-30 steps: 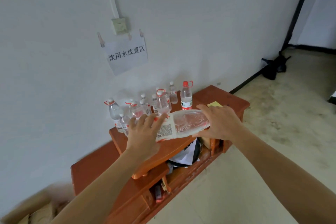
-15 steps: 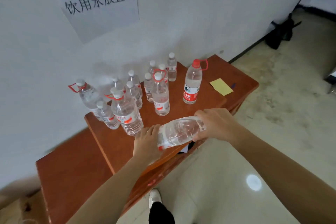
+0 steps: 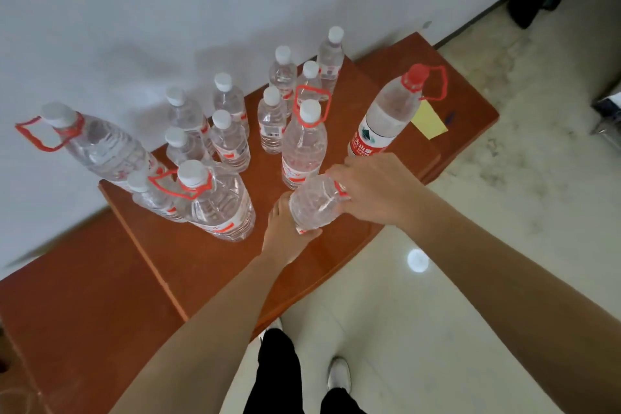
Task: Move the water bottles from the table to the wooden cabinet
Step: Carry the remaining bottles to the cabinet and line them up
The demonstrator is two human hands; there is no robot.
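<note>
Head view. The bottle [image 3: 311,205] hangs over the front part of the cabinet [image 3: 208,265] top, held at both ends. The right grip [image 3: 369,186] is clenched over the neck end, with the cap hidden under the fingers. The left grip [image 3: 285,232] cups the base, thumb wrapped on the near side, fingers hidden behind the plastic.

The long axis runs from the base at 7 o'clock to the neck at 2 o'clock. It leans and is much foreshortened from here, so we cannot tell whether the base touches the wood. Each grip sits at one end of that axis: left at 7, right at 2.

Neighbours, read from the held bottle:
- Looped bottle [image 3: 304,148], just beside at 12 o'clock, close to the right grip's fingers.
- Big bottle [image 3: 218,208], near but apart at 9 o'clock.
- Red-capped bottle [image 3: 383,121], at 1 o'clock.

Our reading: setting it down turns on swinging the neck up over the base. The right grip would steer and the left would slip out from under. The risk we see is the neck end nudging the looped bottle.
</note>
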